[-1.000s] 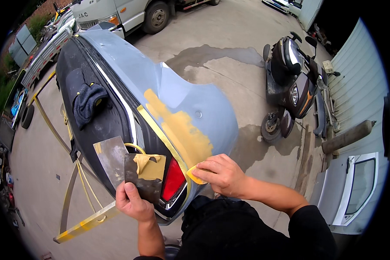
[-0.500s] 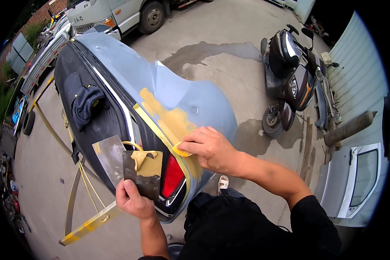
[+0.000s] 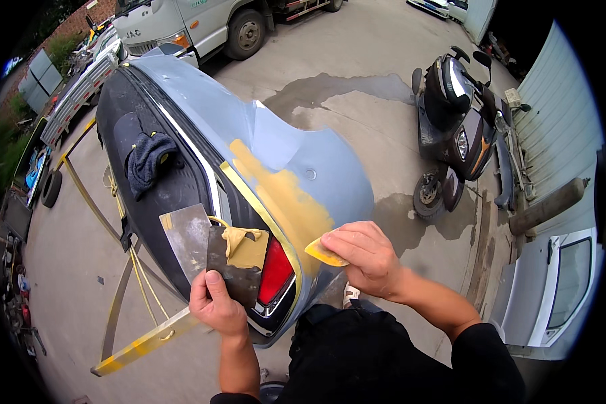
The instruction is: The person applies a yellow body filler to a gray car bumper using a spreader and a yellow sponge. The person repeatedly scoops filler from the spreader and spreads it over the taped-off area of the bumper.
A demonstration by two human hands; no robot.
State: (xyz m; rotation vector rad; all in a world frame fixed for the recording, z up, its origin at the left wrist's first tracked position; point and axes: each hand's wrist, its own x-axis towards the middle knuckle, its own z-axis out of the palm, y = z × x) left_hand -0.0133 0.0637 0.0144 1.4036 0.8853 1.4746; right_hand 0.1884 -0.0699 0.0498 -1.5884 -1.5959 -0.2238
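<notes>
Pinching the yellow spreader point(image 3: 326, 253) by one end, my right fingers point(image 3: 358, 242) are closed; it's probably light, bendy. My left fingers point(image 3: 215, 285) clamp the likely stiff putty plate point(image 3: 244, 283) low.

Matt bumper point(image 3: 347, 182), 2 dull metal plates point(image 3: 187, 236), glossy lamp point(image 3: 276, 273)

At 7 o'clock, the dark plate point(image 3: 227, 281) hides most of the fingers of the left grip point(image 3: 219, 308), together with the 4 o'clock side of the pale metal plate point(image 3: 184, 234). At 4 o'clock, the right grip point(image 3: 370, 259) conceals one end of the yellow spreader point(image 3: 324, 252). A shoe point(image 3: 351, 293) shows only in part at 5 o'clock. The upper edge crops the truck point(image 3: 198, 28), 11 o'clock, and a white car point(image 3: 429, 7), 1 o'clock. Clutter point(image 3: 17, 296) toward 8 o'clock is too small to identify.
</notes>
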